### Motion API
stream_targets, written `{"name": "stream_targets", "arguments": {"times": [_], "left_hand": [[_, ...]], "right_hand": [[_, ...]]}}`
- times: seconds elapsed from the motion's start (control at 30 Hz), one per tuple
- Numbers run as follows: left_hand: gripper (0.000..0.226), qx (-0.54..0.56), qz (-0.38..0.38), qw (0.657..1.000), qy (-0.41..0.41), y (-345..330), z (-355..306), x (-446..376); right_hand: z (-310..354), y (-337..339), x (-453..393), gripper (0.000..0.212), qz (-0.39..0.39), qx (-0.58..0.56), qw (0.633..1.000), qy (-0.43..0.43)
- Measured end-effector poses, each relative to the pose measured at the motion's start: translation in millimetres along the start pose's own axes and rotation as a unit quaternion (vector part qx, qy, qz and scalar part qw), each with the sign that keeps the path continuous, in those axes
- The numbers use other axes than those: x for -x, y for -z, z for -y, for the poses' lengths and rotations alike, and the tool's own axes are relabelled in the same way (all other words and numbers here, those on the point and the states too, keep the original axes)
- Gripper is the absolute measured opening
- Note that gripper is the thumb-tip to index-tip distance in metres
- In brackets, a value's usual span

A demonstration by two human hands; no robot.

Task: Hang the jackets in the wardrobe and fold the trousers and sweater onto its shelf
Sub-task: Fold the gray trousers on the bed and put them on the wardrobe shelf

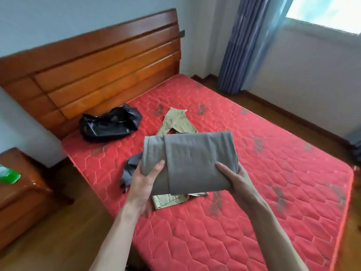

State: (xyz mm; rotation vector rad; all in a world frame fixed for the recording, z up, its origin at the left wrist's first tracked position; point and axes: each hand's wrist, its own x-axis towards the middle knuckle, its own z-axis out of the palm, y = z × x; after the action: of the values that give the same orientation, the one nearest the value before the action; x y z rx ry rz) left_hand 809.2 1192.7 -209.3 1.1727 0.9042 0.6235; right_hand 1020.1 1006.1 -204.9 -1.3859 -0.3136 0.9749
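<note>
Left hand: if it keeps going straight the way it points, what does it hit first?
The left hand grips the folded grey garment and points toward the headboard. Likely first: the khaki trousers on the mattress, if it travels low; depth is unclear.

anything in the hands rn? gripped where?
Folded grey garment, held by both: left hand on its left edge, right hand at its lower right corner.
</note>
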Motion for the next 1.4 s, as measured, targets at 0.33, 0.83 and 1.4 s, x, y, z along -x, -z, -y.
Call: {"name": "stream_targets", "arguments": {"times": [0.33,0.83,1.4], "left_hand": [[0.066,0.055,-0.132,0.989,-0.029,177,-47,37],[0.055,0.126,-0.313,0.935,-0.112,475,-106,89],[0.065,0.117,-0.529,0.833,-0.107,674,-124,103]], "right_hand": [[2,-193,-9,0.055,0.113,0.050,0.991,0.055],[-34,-541,-33,0.058,0.332,0.105,0.935,0.065],[-93,-821,-69,0.059,0.508,0.147,0.843,-0.100]]}}
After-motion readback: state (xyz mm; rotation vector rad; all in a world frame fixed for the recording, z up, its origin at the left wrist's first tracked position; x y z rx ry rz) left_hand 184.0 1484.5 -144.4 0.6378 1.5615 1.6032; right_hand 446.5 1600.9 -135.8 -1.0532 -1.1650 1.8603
